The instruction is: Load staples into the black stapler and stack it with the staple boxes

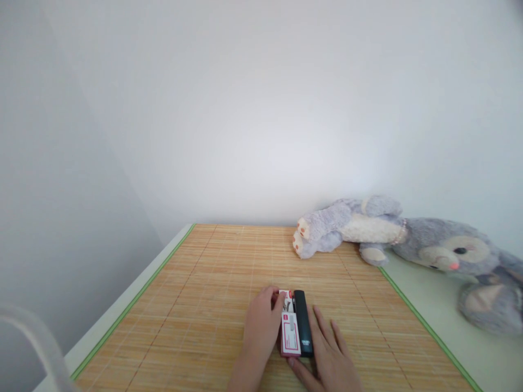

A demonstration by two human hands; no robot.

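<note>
My left hand [261,321] is closed at the left edge of a small white box with a red mark [287,301], its thumb lying on the box. Just nearer to me is a white box with a pink frame printed on top [291,335]. Along the right side of both lies a long black stapler [303,321] with pale lettering at its near end. My right hand [330,354] rests on the mat with fingers stretched out, index finger beside the stapler. Its thumb reaches the near end of the pink-framed box. The left hand partly covers the boxes' left side.
A bamboo mat with green edging [229,261] covers most of the pale table [433,294]. A grey plush toy [368,226] lies across the back right against the white wall [261,109]. A pale curved bar [36,332] stands at lower left.
</note>
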